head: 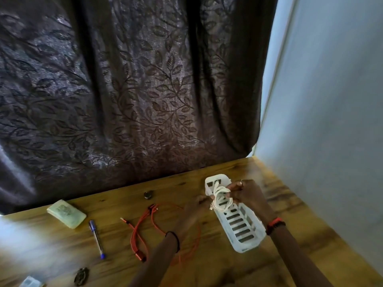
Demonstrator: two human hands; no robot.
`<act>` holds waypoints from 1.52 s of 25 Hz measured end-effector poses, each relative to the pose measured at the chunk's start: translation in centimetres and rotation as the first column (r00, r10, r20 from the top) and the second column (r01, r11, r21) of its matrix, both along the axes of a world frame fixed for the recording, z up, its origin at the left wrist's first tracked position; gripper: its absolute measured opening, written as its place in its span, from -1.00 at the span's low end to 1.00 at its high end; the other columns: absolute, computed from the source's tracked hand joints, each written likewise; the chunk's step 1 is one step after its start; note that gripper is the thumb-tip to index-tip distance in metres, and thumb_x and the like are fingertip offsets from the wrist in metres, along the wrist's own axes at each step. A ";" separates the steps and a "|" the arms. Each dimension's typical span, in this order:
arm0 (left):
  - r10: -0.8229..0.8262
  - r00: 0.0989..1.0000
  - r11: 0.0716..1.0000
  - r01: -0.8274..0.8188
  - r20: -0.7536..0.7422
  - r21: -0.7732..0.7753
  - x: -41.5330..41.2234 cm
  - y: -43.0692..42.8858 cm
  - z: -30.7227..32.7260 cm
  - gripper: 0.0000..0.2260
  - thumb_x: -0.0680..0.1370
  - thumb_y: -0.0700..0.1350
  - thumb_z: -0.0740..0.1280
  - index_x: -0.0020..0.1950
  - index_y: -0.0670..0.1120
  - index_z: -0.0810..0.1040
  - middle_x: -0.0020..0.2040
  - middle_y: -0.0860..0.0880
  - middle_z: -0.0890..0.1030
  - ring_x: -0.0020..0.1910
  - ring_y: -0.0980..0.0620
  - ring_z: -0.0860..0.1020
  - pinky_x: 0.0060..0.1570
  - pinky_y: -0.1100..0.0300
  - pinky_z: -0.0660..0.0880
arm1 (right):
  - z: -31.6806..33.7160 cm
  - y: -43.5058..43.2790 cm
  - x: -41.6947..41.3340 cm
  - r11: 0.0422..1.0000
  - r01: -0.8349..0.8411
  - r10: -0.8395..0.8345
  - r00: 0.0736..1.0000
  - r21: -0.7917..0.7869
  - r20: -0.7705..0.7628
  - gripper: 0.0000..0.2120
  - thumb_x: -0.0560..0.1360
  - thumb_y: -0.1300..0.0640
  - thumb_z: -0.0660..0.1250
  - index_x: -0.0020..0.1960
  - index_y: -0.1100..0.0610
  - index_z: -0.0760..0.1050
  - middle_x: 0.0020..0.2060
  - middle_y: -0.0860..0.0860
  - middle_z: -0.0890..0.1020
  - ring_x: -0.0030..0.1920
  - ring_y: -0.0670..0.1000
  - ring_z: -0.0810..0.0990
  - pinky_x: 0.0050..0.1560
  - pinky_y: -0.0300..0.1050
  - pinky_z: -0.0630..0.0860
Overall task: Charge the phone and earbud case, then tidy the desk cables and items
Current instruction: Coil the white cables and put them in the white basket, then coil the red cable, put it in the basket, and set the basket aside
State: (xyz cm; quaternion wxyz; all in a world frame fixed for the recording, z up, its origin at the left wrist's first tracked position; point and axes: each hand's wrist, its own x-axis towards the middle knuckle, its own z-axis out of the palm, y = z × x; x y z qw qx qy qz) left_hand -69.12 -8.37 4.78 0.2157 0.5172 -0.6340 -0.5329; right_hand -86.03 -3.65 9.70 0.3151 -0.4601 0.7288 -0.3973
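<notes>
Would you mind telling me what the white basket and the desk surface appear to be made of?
The white basket looks like moulded plastic with a matt finish: thin walls and evenly cut slots along its base. The desk looks like wood or a wood-look laminate, fairly glossy: grain streaks, knots, and soft reflections show. Which of the two cannot be told.

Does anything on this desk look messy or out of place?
Yes: the orange cable sprawls in loose loops across the desk, uncoiled, unlike the white cable bundled in both hands above the white basket. Nothing looks spilled or broken.
</notes>
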 end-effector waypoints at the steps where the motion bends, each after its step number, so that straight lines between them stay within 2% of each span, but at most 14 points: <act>1: 0.006 1.000 0.999 -0.005 -0.028 0.038 -1.0 -0.2 -0.7 -0.74 0.55 0.17 0.23 -0.17 0.03 0.56 -0.23 0.08 0.61 -0.18 0.14 0.57 -0.06 0.21 0.51 | -0.4 -0.2 -1.1 1.000 0.008 -0.008 0.998 0.003 -0.058 -0.88 0.30 0.37 0.49 -0.21 0.21 0.64 -0.33 0.12 0.67 -0.46 -0.12 0.61 -0.43 -0.34 0.50; 3: 0.020 0.997 0.996 -0.014 -0.071 0.084 -2.9 0.0 -1.4 -0.80 0.59 0.07 0.20 -0.02 -0.03 0.51 -0.14 0.00 0.60 -0.15 0.10 0.56 -0.07 0.23 0.50 | -1.1 -0.7 -3.2 1.000 0.014 -0.009 0.981 0.026 -0.194 -0.86 0.31 0.37 0.46 -0.25 0.15 0.64 -0.30 0.10 0.68 -0.35 0.01 0.63 -0.39 -0.39 0.50; 6: 0.020 1.000 0.999 -0.020 0.004 0.027 -4.2 0.8 -2.3 -0.76 0.59 0.01 0.23 0.22 -0.03 0.39 -0.07 -0.02 0.53 -0.16 0.09 0.51 -0.16 0.25 0.44 | -1.9 -1.9 -4.8 0.993 -0.044 0.083 0.911 0.106 -0.405 -0.84 0.35 0.37 0.36 -0.18 0.18 0.66 -0.26 0.01 0.68 -0.26 -0.06 0.59 -0.37 -0.51 0.38; 9: 0.051 0.996 0.999 -0.051 0.070 -0.007 -5.1 1.3 -3.6 -0.67 0.57 -0.09 0.28 0.31 -0.07 0.33 -0.03 -0.02 0.54 -0.15 0.09 0.51 -0.15 0.22 0.49 | -3.2 -3.3 -4.8 0.959 -0.189 0.276 0.791 0.211 -0.547 -0.81 0.37 0.37 0.30 -0.09 0.21 0.62 -0.10 0.08 0.68 -0.08 0.06 0.63 -0.14 -0.27 0.45; 11: 0.077 0.992 0.997 -0.074 0.101 -0.030 -5.4 1.4 -4.3 -0.63 0.55 -0.18 0.29 0.35 -0.08 0.33 0.05 -0.07 0.57 -0.09 0.04 0.52 -0.06 0.14 0.52 | -4.1 -4.0 -4.6 0.921 -0.283 0.389 0.727 0.269 -0.566 -0.82 0.38 0.37 0.30 -0.07 0.22 0.60 -0.06 0.11 0.67 -0.04 0.10 0.63 -0.05 -0.18 0.49; 13: 0.095 0.991 0.995 -0.094 0.097 -0.021 -5.5 1.5 -4.5 -0.62 0.54 -0.20 0.30 0.34 -0.09 0.34 0.10 -0.09 0.58 -0.11 0.06 0.51 -0.16 0.22 0.49 | -5.0 -4.4 -4.4 0.877 -0.367 0.481 0.680 0.311 -0.554 -0.84 0.41 0.38 0.27 -0.08 0.24 0.58 -0.07 0.14 0.66 -0.06 0.11 0.63 0.00 -0.10 0.55; 17: 0.095 0.991 0.995 -0.094 0.096 -0.008 -5.6 1.3 -4.8 -0.64 0.53 -0.19 0.33 0.31 -0.07 0.36 -0.04 0.03 0.52 -0.30 0.24 0.45 -0.36 0.43 0.40 | -6.6 -5.1 -4.2 0.815 -0.429 0.579 0.623 0.389 -0.526 -0.84 0.41 0.38 0.24 -0.13 0.20 0.55 -0.10 0.19 0.64 -0.07 0.16 0.62 0.01 -0.01 0.57; 21: 0.102 0.992 0.995 -0.103 0.079 0.016 -5.5 1.1 -4.8 -0.66 0.54 -0.17 0.32 0.30 -0.04 0.38 -0.11 0.09 0.52 -0.28 0.24 0.45 -0.31 0.39 0.41 | -7.3 -5.7 -4.1 0.799 -0.456 0.602 0.591 0.393 -0.538 -0.86 0.38 0.43 0.26 -0.17 0.26 0.55 -0.15 0.17 0.65 -0.11 0.12 0.63 -0.04 -0.06 0.58; 25: 0.098 0.994 0.994 -0.100 0.048 0.042 -5.2 1.0 -5.2 -0.66 0.51 -0.16 0.35 0.28 -0.06 0.42 -0.12 0.09 0.55 -0.16 0.15 0.51 -0.16 0.30 0.46 | -7.2 -6.4 -4.4 0.808 -0.466 0.588 0.607 0.359 -0.535 -0.86 0.41 0.40 0.28 -0.10 0.28 0.58 -0.08 0.19 0.64 -0.03 0.16 0.61 0.04 0.01 0.56; 28: 0.152 0.988 0.987 -0.153 0.010 0.059 -4.3 0.8 -5.1 -0.73 0.52 -0.17 0.35 0.21 -0.12 0.47 -0.04 0.05 0.56 -0.07 0.10 0.53 -0.07 0.21 0.50 | -5.4 -7.4 -4.9 0.852 -0.437 0.522 0.666 0.289 -0.533 -0.84 0.46 0.37 0.26 -0.14 0.26 0.62 -0.08 0.14 0.67 -0.05 0.11 0.62 0.00 -0.11 0.53; 30: 0.214 0.976 0.975 -0.212 -0.026 0.070 -3.0 0.6 -4.6 -0.78 0.54 -0.20 0.32 0.18 -0.11 0.48 0.03 -0.03 0.56 -0.08 0.07 0.54 -0.17 0.28 0.53 | -3.9 -7.8 -5.2 0.895 -0.376 0.444 0.717 0.238 -0.537 -0.80 0.46 0.37 0.23 -0.23 0.22 0.60 -0.13 0.09 0.67 -0.14 0.08 0.63 -0.10 -0.13 0.54; 33: 0.258 0.966 0.966 -0.257 -0.019 0.035 0.5 -0.1 -4.2 -0.81 0.55 -0.24 0.27 0.14 -0.08 0.52 -0.01 -0.03 0.56 -0.15 0.11 0.52 -0.26 0.36 0.45 | -3.0 -7.8 -4.4 0.944 -0.315 0.328 0.851 0.102 -0.410 -0.84 0.44 0.40 0.23 -0.13 0.32 0.59 -0.18 0.11 0.67 -0.20 0.09 0.64 -0.08 -0.01 0.61; 35: 0.266 0.964 0.964 -0.265 0.030 -0.008 3.8 -0.7 -4.4 -0.82 0.54 -0.27 0.27 0.07 -0.07 0.55 0.00 -0.11 0.60 -0.16 0.08 0.53 -0.21 0.27 0.43 | -2.7 -7.4 -2.1 0.947 -0.320 0.305 0.868 0.028 -0.393 -0.84 0.46 0.36 0.24 -0.05 0.27 0.58 -0.19 0.05 0.63 -0.19 0.02 0.62 -0.13 -0.13 0.58; 38: 0.306 0.918 0.947 -0.265 0.252 -0.182 8.8 -0.3 -5.6 -0.83 0.52 -0.27 0.29 0.10 -0.18 0.57 0.02 -0.17 0.62 -0.07 -0.06 0.57 -0.17 0.19 0.39 | -3.4 -6.2 2.7 0.914 -0.403 0.367 0.872 -0.051 -0.324 -0.86 0.50 0.29 0.24 0.00 0.22 0.56 -0.12 0.11 0.65 -0.12 0.04 0.63 -0.06 -0.08 0.60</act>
